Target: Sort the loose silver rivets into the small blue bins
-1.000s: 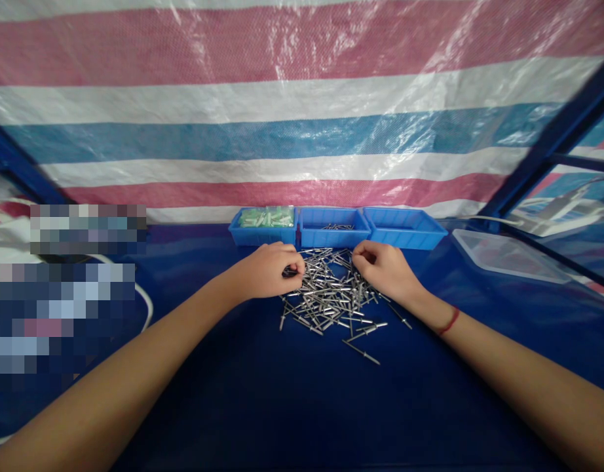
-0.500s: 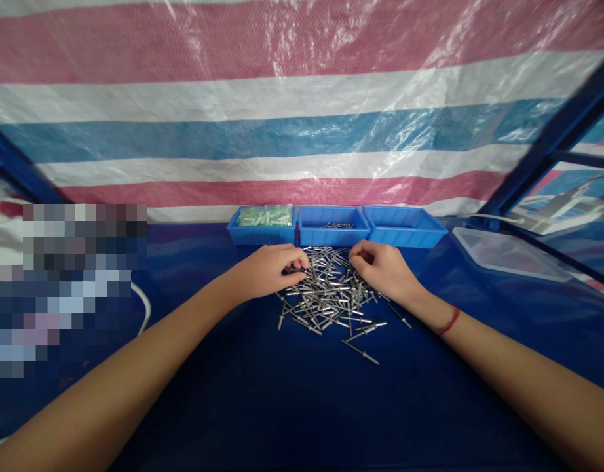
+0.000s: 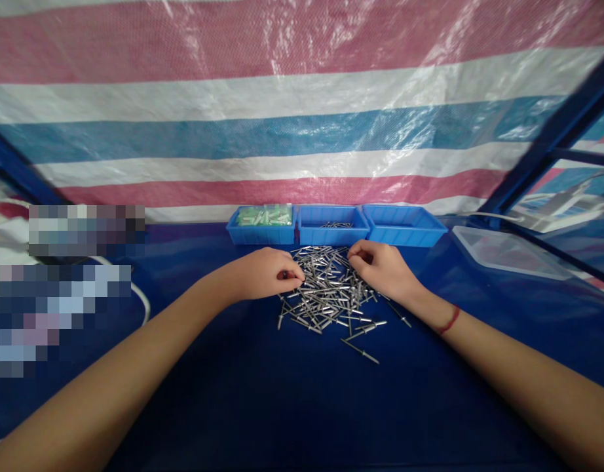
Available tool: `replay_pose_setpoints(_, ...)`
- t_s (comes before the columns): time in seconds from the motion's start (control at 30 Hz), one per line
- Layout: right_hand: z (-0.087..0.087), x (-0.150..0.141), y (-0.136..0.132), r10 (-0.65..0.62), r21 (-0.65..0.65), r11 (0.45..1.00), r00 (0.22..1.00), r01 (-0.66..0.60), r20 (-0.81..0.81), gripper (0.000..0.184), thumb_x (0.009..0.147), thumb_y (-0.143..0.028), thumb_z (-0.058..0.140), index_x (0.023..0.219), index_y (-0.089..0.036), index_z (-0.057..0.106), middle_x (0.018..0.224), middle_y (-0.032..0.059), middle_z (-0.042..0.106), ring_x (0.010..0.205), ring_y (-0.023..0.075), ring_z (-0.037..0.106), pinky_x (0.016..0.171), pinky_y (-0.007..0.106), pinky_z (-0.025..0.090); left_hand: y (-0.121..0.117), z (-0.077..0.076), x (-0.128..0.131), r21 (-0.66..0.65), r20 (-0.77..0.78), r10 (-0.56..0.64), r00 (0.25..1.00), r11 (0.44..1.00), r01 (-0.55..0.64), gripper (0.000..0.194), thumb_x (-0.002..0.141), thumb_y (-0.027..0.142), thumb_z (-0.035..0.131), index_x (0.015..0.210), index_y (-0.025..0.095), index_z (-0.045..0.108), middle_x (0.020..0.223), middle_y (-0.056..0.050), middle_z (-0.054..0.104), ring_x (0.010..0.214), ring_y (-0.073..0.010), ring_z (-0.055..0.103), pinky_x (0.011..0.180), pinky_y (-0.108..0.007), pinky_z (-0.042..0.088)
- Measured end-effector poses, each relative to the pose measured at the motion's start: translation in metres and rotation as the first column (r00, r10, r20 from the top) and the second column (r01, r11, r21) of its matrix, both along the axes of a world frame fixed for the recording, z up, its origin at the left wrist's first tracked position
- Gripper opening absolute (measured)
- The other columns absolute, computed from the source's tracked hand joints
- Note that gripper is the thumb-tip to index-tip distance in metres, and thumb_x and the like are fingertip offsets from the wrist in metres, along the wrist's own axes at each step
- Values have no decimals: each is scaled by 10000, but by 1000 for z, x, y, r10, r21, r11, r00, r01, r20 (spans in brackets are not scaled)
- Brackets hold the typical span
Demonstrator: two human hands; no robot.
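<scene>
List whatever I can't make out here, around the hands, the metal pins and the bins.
All in the head view:
- Whether the left hand grips a pin: curled fingers hide it.
- Whether the right hand grips one: its fingers hide that too.
- How many pins are in the pile: they overlap.
- The floor of the middle blue bin: its front wall hides part.
- What lies at far left: pixelation blurs it.
</scene>
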State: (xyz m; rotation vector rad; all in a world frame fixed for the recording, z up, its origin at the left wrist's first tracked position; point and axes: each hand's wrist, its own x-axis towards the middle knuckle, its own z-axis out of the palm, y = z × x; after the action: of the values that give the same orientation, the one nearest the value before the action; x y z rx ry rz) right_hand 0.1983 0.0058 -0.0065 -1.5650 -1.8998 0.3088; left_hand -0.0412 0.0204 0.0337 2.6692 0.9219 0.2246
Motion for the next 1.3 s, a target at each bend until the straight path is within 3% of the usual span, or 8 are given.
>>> replay_pose_setpoints(0.1, -1, 0, 0, 4, 6, 1000, 1000, -4, -3, 137, 729, -186, 482, 696, -181, 615, 577, -17, 607, 522, 122, 540, 539, 242, 364, 1, 0, -2, 11, 11, 13, 1000, 1000, -13, 214, 796, 174, 494, 930, 167, 659, 835, -27, 666, 723, -131, 598, 663, -227, 411)
replay_pose_setpoints(0.3, -2, 1, 1, 30, 23, 999, 1000, -30, -5, 141, 726, -184, 476, 696, -182, 614, 577, -14, 611, 524, 128, 547, 540, 246, 369, -2, 5, -5, 13, -46, -41, 998, 999, 42, 138, 711, 139, 530, 698, 170, 664, 693, 5, 603, 593, -103, 545, 597, -216, 394)
replay_pose_setpoints(0.57, 0, 1, 0, 24, 2, 1000, 1000, -24, 14, 140, 734, -190, 478, 696, -183, 613, 577, -13, 606, 524, 127, 541, 546, 247, 363, 1, 3, -3, 39, -116, -88, 989, 995, 93, 246, 823, 150, 522, 990, 171, 702, 897, -68, 661, 804, -169, 616, 743, -258, 420)
replay_pose_setpoints(0.9, -2, 1, 1, 40, 15, 999, 999, -40, 22, 152, 729, -193, 472, 701, -183, 621, 572, -11, 604, 517, 130, 540, 538, 253, 356, 1, -3, -6, 295, -215, -58, 975, 948, 121, 266, 930, 252, 416, 830, 202, 657, 932, -33, 584, 809, -165, 551, 740, -291, 374)
replay_pose_setpoints(1.0, -2, 1, 1, 42, 17, 999, 999, -42, 18, 152, 730, -192, 472, 705, -184, 622, 574, -12, 606, 520, 131, 543, 538, 252, 361, 0, -6, -3, 287, -113, -88, 990, 951, 117, 255, 937, 248, 398, 848, 188, 628, 949, -42, 566, 864, -172, 526, 782, -302, 375)
replay_pose_setpoints(1.13, 0, 0, -1, 56, 47, 997, 998, -57, 21, 145, 742, -183, 475, 716, -185, 617, 583, -15, 608, 526, 126, 540, 548, 248, 374, -4, -9, 6, 114, 184, -18, 983, 993, -3, 193, 933, 242, 391, 879, 170, 561, 930, -44, 579, 893, -158, 536, 825, -299, 407)
replay_pose_setpoints(1.2, 2, -3, -4, 107, 92, 990, 994, -107, 6, 145, 744, -168, 477, 739, -182, 621, 600, -15, 615, 540, 123, 545, 567, 247, 390, -7, -12, 13, -15, 326, 81, 942, 997, -81, 171, 935, 250, 377, 900, 176, 528, 879, -29, 601, 827, -141, 558, 782, -290, 434)
replay_pose_setpoints(1.3, 6, -12, -14, 245, 148, 961, 966, -232, -79, 139, 755, -161, 496, 793, -174, 629, 659, -7, 633, 599, 121, 568, 601, 245, 422, -10, -18, 23, -216, 509, 189, 840, 972, -88, 149, 922, 265, 393, 870, 177, 501, 842, -21, 615, 798, -129, 584, 767, -288, 461)
